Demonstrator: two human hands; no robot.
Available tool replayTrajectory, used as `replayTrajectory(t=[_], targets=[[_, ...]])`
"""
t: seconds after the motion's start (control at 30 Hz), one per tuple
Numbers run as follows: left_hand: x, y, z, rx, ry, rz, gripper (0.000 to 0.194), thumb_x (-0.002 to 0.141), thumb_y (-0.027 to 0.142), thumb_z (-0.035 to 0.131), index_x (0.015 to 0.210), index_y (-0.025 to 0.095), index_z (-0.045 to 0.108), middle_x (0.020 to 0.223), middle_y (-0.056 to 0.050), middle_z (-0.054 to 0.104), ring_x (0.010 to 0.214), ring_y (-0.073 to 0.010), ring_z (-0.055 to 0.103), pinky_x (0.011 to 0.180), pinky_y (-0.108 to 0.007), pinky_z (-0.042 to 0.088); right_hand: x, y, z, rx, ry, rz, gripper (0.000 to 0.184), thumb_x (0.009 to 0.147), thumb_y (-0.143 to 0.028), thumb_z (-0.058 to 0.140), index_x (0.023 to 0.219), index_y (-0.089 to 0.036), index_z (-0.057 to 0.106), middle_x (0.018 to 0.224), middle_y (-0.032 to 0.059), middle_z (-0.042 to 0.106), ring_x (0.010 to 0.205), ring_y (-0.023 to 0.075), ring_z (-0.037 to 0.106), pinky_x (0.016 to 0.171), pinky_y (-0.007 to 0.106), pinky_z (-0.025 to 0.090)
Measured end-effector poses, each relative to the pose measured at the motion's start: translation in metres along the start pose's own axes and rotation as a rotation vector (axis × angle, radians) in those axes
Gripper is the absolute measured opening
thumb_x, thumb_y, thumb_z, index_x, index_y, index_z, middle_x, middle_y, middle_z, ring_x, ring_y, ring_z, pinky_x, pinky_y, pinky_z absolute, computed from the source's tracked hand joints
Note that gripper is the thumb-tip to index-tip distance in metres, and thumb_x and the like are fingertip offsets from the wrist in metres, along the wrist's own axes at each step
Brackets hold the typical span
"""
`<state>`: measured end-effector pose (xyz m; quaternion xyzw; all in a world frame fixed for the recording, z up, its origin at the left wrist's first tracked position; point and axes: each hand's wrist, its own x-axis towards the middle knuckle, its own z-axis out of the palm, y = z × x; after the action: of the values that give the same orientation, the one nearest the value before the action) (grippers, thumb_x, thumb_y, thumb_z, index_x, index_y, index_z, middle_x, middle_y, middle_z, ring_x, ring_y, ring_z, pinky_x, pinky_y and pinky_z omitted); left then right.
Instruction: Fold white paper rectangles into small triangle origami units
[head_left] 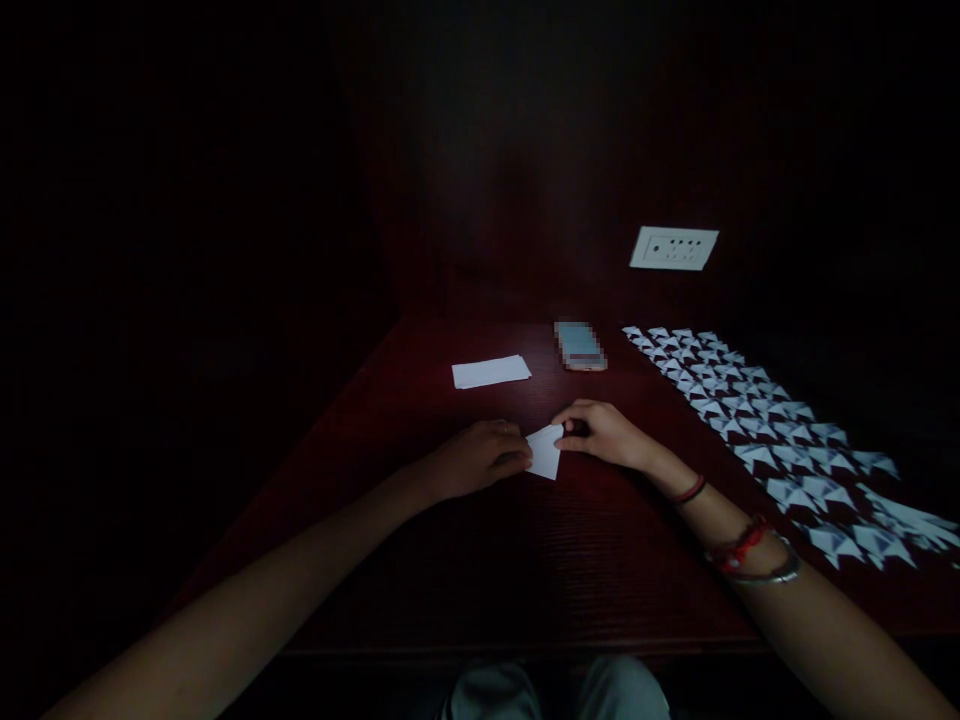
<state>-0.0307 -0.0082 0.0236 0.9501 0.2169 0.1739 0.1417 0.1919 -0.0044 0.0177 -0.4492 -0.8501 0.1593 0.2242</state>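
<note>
A small piece of white paper [544, 455] lies between my hands, low over the dark red tabletop. My left hand [487, 458] has its fingers closed on the paper's left edge, with thumb and fingertips together. At the upper right corner of the paper, my right hand [600, 432] pinches it between thumb and fingers. The paper looks folded, though the dim light hides the creases. Beyond my hands rests a stack of white paper strips [491, 372].
A phone [580, 346] with a lit, blurred screen lies behind my right hand. Rows of several folded paper pieces [750, 405] cover the table's right side. A white socket plate [674, 248] is on the back wall. The table [517, 600] has its front edge near my knees.
</note>
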Motion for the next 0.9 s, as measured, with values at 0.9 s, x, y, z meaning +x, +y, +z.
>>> replayTrajectory(t=[0.9], targets=[[0.011, -0.015, 0.014, -0.109, 0.158, -0.267, 0.019, 0.067, 0.022, 0.057, 0.086, 0.021, 0.057, 0.097, -0.004, 0.048, 0.094, -0.0189, 0.044, 0.082, -0.037, 0.034, 0.011, -0.012, 0.012, 0.141, -0.05, 0.185, 0.03, 0.057, -0.018, 0.063, 0.086, -0.017, 0.057, 0.072, -0.0005, 0.053, 0.058, 0.0079, 0.047, 0.056, 0.021, 0.036]])
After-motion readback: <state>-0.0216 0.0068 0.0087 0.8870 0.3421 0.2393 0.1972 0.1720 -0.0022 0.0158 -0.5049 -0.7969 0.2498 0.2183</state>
